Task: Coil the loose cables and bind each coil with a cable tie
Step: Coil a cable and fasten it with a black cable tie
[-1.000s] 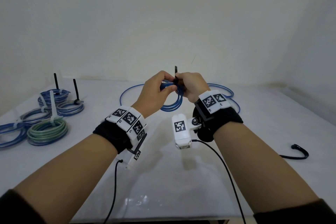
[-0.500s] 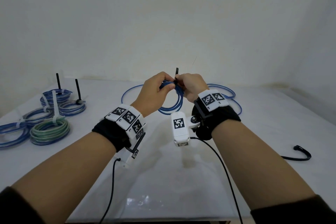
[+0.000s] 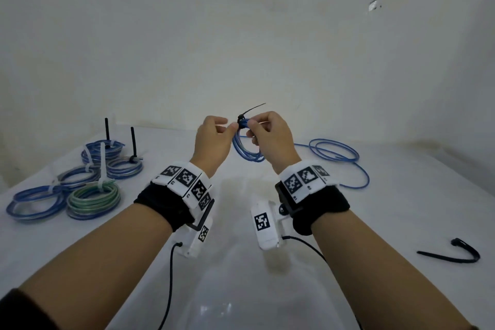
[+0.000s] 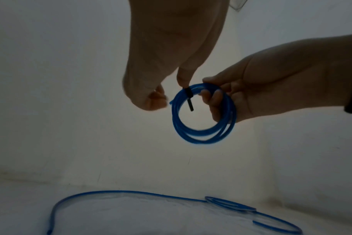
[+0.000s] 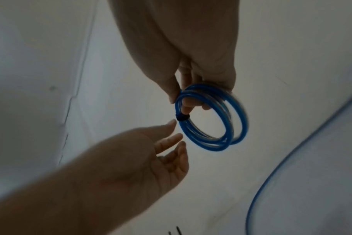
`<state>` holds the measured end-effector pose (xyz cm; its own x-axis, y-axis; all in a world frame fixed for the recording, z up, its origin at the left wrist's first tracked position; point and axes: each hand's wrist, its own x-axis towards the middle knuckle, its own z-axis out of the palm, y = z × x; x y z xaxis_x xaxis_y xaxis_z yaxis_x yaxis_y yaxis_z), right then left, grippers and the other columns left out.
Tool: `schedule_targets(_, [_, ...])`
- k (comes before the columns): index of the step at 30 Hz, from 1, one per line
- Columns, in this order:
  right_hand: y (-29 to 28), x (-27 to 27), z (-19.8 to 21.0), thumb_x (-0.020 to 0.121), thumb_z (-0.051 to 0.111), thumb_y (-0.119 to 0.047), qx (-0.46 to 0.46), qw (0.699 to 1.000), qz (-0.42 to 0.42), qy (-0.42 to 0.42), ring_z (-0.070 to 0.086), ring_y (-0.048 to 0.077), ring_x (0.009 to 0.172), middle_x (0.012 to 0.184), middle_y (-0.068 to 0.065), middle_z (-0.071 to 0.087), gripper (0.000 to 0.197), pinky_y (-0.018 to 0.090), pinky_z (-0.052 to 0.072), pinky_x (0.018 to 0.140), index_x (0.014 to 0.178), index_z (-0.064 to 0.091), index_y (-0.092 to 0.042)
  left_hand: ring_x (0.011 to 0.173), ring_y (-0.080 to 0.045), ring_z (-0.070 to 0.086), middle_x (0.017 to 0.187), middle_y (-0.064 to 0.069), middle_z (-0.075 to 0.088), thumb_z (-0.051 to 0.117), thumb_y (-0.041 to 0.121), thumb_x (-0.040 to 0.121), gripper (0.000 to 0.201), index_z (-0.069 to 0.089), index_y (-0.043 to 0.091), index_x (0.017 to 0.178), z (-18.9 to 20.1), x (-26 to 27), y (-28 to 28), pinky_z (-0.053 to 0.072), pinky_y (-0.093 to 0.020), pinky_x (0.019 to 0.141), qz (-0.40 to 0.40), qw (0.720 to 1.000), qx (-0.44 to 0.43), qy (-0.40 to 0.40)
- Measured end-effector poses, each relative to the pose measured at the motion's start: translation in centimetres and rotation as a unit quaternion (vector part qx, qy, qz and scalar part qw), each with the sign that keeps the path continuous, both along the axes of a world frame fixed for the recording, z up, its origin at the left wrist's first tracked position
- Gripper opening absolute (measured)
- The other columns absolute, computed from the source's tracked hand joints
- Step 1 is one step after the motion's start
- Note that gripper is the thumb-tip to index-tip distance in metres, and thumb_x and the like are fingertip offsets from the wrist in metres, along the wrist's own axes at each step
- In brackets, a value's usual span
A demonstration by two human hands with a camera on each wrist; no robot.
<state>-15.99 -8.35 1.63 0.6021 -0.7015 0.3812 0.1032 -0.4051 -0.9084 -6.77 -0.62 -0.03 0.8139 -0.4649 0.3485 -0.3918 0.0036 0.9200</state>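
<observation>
A small blue cable coil (image 3: pixel 247 151) hangs in the air between my hands. My right hand (image 3: pixel 253 130) grips its top, thumb outside and fingers through the ring (image 5: pixel 207 120). A black cable tie (image 3: pixel 242 118) is cinched round the coil, its tail pointing up and to the right. In the left wrist view the tie (image 4: pixel 188 97) crosses the strands of the coil (image 4: pixel 203 127). My left hand (image 5: pixel 175 135) holds nothing, its fingers loosely extended, with one fingertip (image 4: pixel 183 80) at the tie's head.
A loose blue cable (image 3: pixel 334 153) lies on the white table behind my right hand. Several bound coils (image 3: pixel 92 199) sit at the left, some with upright tie tails. A spare black cable tie (image 3: pixel 455 254) lies at the right.
My left hand has let go of the coil and tie and opened. The tie tail has tipped from upright to the right, and the coil now hangs from my right hand alone.
</observation>
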Motion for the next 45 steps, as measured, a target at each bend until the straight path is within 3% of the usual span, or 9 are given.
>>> schedule_targets(8, [3.0, 0.8, -0.1, 0.091, 0.047, 0.002, -0.208, 0.971, 0.093, 0.067, 0.054, 0.012, 0.073, 0.079, -0.012, 0.056, 0.027, 0.013, 0.044, 0.071, 0.108, 0.068, -0.003, 0.093, -0.026, 0.065, 0.096, -0.016, 0.066, 0.050, 0.013, 0.096, 0.026, 0.061, -0.008, 0.106, 1.0, 1.7, 2.4, 0.054, -0.027, 0.085, -0.130, 0.971, -0.077, 0.183])
schedule_targets(11, [3.1, 1.3, -0.1, 0.090, 0.045, 0.003, -0.126, 0.983, 0.120, 0.051, 0.060, 0.015, 0.091, 0.104, 0.010, 0.068, 0.032, 0.025, 0.048, 0.087, 0.111, 0.067, -0.004, 0.072, -0.014, 0.063, 0.082, -0.009, 0.062, 0.050, 0.005, 0.095, 0.016, 0.061, -0.005, 0.101, 1.1, 2.6, 3.8, 0.053, -0.018, 0.065, -0.148, 0.965, -0.102, 0.192])
schedule_targets(17, [2.4, 4.1, -1.5, 0.095, 0.050, -0.034, -0.089, 0.983, 0.041, 0.152, 0.052, 0.012, 0.096, 0.108, 0.000, 0.057, 0.032, 0.029, 0.042, 0.089, 0.119, 0.056, -0.014, 0.057, -0.008, 0.056, 0.078, -0.007, 0.058, 0.044, 0.003, 0.095, 0.017, 0.061, -0.003, 0.092, 1.8, 5.3, 7.7, 0.047, -0.014, 0.054, -0.158, 0.943, -0.135, 0.261])
schedule_targets(20, [4.3, 5.8, -1.5, 0.098, 0.042, -0.036, 0.006, 0.971, 0.157, 0.181, 0.045, 0.012, 0.065, 0.092, 0.003, 0.062, 0.029, 0.027, 0.039, 0.063, 0.101, 0.058, -0.011, 0.054, -0.007, 0.057, 0.080, -0.007, 0.059, 0.042, 0.004, 0.095, 0.020, 0.060, -0.003, 0.096, 2.3, 6.7, 10.2, 0.046, -0.014, 0.051, -0.161, 0.942, -0.127, 0.267])
schedule_targets(29, [13.5, 12.8, -1.9, 0.096, 0.051, -0.018, 0.181, 0.959, 0.203, 0.083, 0.045, 0.016, 0.045, 0.057, 0.009, 0.049, 0.032, 0.021, 0.041, 0.043, 0.069, 0.055, -0.003, 0.065, -0.015, 0.060, 0.079, -0.007, 0.058, 0.051, 0.034, 0.095, 0.030, 0.055, 0.005, 0.103, 1.9, 11.7, 19.4, 0.053, -0.027, 0.054, -0.002, 0.987, 0.100, 0.123])
schedule_targets(32, [16.7, 15.0, -2.4, 0.095, 0.054, -0.017, 0.204, 0.951, 0.214, 0.086, 0.050, 0.019, 0.045, 0.055, 0.010, 0.051, 0.034, 0.028, 0.049, 0.052, 0.064, 0.054, -0.002, 0.067, -0.018, 0.057, 0.079, -0.009, 0.058, 0.056, 0.013, 0.093, 0.015, 0.057, 0.007, 0.106, 1.8, 13.2, 22.7, 0.056, -0.033, 0.066, 0.041, 0.982, 0.153, 0.101])
schedule_targets(36, [21.1, 17.3, -2.8, 0.092, 0.057, -0.012, 0.263, 0.925, 0.259, 0.095, 0.057, 0.019, 0.045, 0.048, 0.008, 0.056, 0.022, 0.035, 0.058, 0.065, 0.078, 0.058, 0.005, 0.052, -0.008, 0.062, 0.069, -0.011, 0.060, 0.055, 0.001, 0.091, 0.015, 0.063, 0.007, 0.102, 1.4, 15.7, 26.6, 0.055, -0.020, 0.050, 0.134, 0.971, 0.191, 0.056])
schedule_targets(41, [23.8, 19.2, -4.5, 0.090, 0.059, -0.008, 0.217, 0.916, 0.291, 0.172, 0.069, 0.026, 0.078, 0.077, 0.017, 0.067, 0.017, 0.031, 0.059, 0.074, 0.091, 0.062, 0.008, 0.045, -0.008, 0.062, 0.055, -0.006, 0.065, 0.070, 0.001, 0.080, 0.012, 0.059, 0.007, 0.077, -0.6, 18.1, 29.0, 0.058, -0.035, 0.064, 0.210, 0.943, 0.253, 0.043])
schedule_targets(45, [24.8, 20.7, -6.2, 0.086, 0.063, -0.010, 0.148, 0.937, 0.243, 0.203, 0.069, 0.025, 0.088, 0.106, 0.022, 0.067, 0.031, 0.021, 0.056, 0.058, 0.110, 0.058, 0.009, 0.056, -0.016, 0.065, 0.051, 0.000, 0.065, 0.072, 0.007, 0.078, 0.020, 0.060, 0.012, 0.062, -1.9, 19.0, 29.4, 0.056, -0.032, 0.069, 0.238, 0.921, 0.309, 0.008])
